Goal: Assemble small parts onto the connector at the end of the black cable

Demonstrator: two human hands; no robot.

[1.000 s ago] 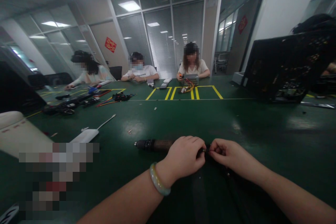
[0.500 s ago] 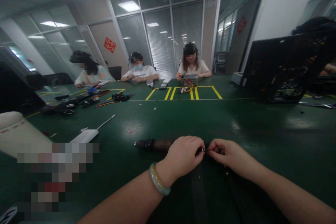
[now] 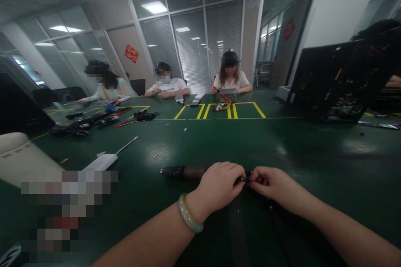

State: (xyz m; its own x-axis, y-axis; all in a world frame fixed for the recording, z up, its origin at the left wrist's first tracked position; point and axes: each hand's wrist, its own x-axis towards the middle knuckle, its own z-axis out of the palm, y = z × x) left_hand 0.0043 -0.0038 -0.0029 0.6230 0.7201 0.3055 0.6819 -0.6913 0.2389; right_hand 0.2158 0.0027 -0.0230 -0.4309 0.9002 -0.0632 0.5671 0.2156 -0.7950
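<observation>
A dark electric screwdriver [image 3: 189, 173] lies on the green table, its metal tip pointing left. My left hand [image 3: 219, 183], with a pale green bangle on the wrist, is closed around its rear part and covers much of it. Close beside it, my right hand [image 3: 271, 181] pinches a small dark cable plug [image 3: 246, 178] against the screwdriver's tail end. Fingers hide most of the plug, so I cannot tell how far in it sits. A dark cable runs down the table below my right hand, barely visible.
A white power strip [image 3: 102, 161] and a cream cylindrical object [image 3: 26, 160] stand at left. Bundled black cables [image 3: 78, 127] lie farther back. An open black computer case [image 3: 332, 79] rises at right. Several people sit across the table [image 3: 219, 144], one beside a box with coloured wires [image 3: 224, 103].
My hands stay almost in place; the right fingers shift very slightly at the plug. Across the table, the person at far left stretches an arm leftward.
</observation>
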